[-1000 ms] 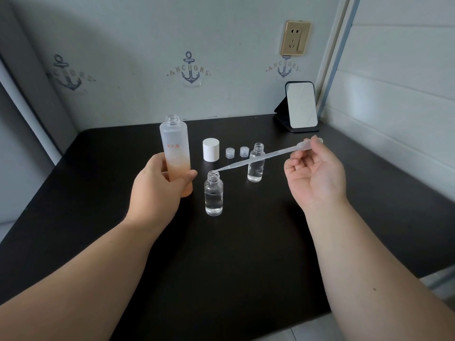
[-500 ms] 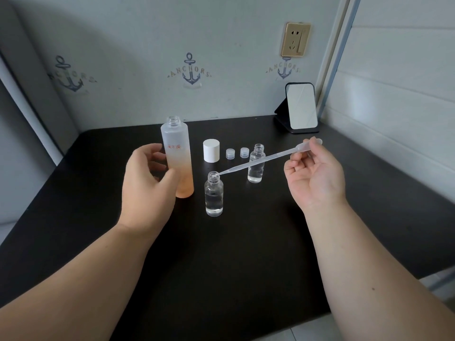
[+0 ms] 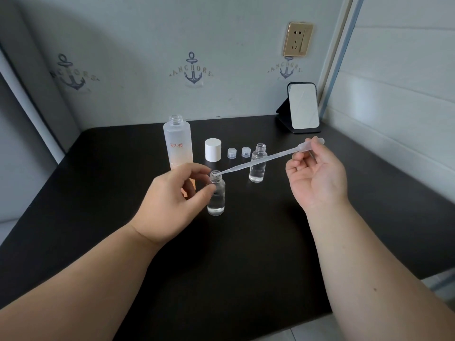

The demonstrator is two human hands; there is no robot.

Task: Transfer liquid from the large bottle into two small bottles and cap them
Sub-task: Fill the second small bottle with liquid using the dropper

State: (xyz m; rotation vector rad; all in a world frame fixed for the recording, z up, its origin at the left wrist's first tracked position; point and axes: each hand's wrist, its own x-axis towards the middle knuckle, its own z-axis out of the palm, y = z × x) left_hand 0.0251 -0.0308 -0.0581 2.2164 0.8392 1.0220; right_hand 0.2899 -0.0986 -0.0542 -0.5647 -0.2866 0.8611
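A tall frosted large bottle (image 3: 177,139) with orange liquid stands uncapped at the back left of the black table (image 3: 246,254). Its white cap (image 3: 213,150) and two small clear caps (image 3: 231,153) (image 3: 246,152) stand to its right. Both small bottles are uncapped and hold clear liquid. My left hand (image 3: 170,203) pinches the near small bottle (image 3: 216,200) at its neck and shoulder. My right hand (image 3: 317,178) holds the bulb of a plastic pipette (image 3: 283,153), whose tip rests in that bottle's mouth. The far small bottle (image 3: 257,166) stands behind the pipette.
A small standing mirror (image 3: 302,107) sits at the table's back right corner, under a wall socket (image 3: 298,39). Walls close the table in at the back and right. The table's front edge runs below my forearms.
My left hand let go of the large bottle and moved right onto the near small bottle. The pipette stayed over that bottle's mouth in my right hand.
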